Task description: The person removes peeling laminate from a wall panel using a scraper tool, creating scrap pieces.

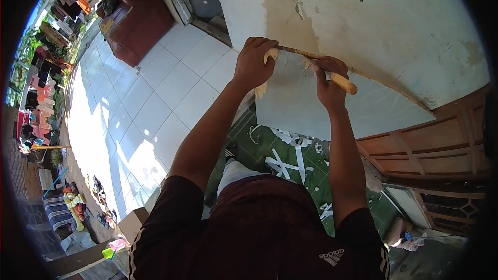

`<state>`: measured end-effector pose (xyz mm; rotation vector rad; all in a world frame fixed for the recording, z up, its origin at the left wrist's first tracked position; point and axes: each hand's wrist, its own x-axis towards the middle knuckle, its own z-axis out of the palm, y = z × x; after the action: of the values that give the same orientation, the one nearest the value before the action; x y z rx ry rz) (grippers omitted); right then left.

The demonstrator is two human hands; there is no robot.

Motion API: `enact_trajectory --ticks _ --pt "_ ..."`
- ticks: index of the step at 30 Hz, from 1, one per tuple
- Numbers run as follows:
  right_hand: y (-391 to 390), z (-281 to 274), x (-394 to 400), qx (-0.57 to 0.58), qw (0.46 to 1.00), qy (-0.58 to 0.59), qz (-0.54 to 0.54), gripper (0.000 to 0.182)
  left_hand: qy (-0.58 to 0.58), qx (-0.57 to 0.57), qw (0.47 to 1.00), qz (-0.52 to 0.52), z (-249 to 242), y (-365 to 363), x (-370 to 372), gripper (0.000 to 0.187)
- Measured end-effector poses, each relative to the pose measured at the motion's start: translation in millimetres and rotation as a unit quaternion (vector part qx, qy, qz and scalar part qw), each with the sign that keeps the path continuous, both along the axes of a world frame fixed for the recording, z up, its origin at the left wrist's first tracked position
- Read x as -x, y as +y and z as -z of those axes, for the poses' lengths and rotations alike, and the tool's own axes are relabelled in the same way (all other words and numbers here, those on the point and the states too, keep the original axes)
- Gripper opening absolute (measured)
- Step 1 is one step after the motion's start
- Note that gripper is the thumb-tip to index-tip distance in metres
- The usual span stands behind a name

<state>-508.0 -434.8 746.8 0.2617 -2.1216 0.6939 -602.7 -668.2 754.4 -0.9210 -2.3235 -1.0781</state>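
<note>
A pale board (pixel 311 109) stands against the patchy wall, its long top edge running from upper left to lower right. At the left end of that edge my left hand (pixel 254 63) is closed round the board's corner, beside some peeling tan material. Farther right along the edge, my right hand (pixel 331 80) grips a tool with a yellow-orange wooden handle (pixel 343 83). The tool's thin shaft reaches up-left to the edge; its tip is too small to make out. Tan scraps hang between my hands.
White strips (pixel 300 163) and scraps litter the green tiled floor (pixel 262 145) below. A dark red sofa (pixel 142 21) stands on white tiles (pixel 171 88) at the upper left. Wooden panelling (pixel 415 148) is at the right, a cardboard box (pixel 132 223) at the lower left.
</note>
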Motion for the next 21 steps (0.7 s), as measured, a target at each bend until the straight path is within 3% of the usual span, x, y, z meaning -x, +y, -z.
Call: enact_trajectory --ticks 10,13,16,21 --pt "4.1 -0.4 5.7 -0.018 1.0 0.001 -0.01 0.006 -0.037 -0.032 0.999 -0.009 -1.7 7.2 -0.2 0.039" --pt "12.3 -7.6 -2.2 -0.197 0.979 -0.052 -0.018 0.004 -0.04 -0.013 0.999 -0.008 -1.1 6.6 5.3 0.038" --pt "4.8 -3.8 0.9 0.008 0.999 -0.04 -0.018 0.004 -0.036 -0.013 0.999 -0.012 0.0 6.3 5.7 0.039" --pt "7.6 6.9 5.7 0.027 1.0 -0.002 -0.016 0.004 -0.039 -0.026 0.999 -0.006 0.6 5.2 5.2 0.039"
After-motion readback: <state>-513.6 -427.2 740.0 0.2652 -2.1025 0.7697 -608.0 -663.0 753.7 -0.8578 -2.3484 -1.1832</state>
